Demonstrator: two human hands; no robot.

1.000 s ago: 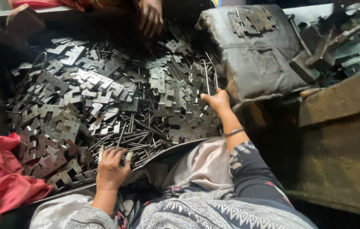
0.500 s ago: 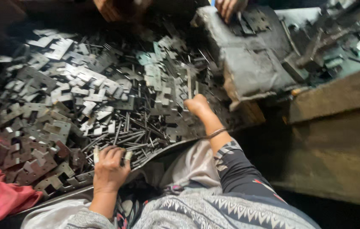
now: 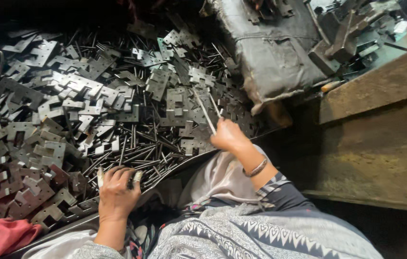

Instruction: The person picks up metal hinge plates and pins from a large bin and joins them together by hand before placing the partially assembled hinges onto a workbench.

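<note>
Since the earlier frame, the right hand point(image 3: 228, 135) has drawn back from the heap of metal plates point(image 3: 93, 100), now gripping two thin rods point(image 3: 207, 109). The left hand point(image 3: 117, 189) holds a stacked hinge piece point(image 3: 134, 177). Good practice: align rod ends before insertion.

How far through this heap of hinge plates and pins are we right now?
Done: nothing finished can be told apart in this view. In hand: the right hand holds two thin metal pins raised over the pile, and the left hand grips a small metal piece at the near edge. Left: a large heap of loose stamped plates and dark pins lies unsorted.
</note>
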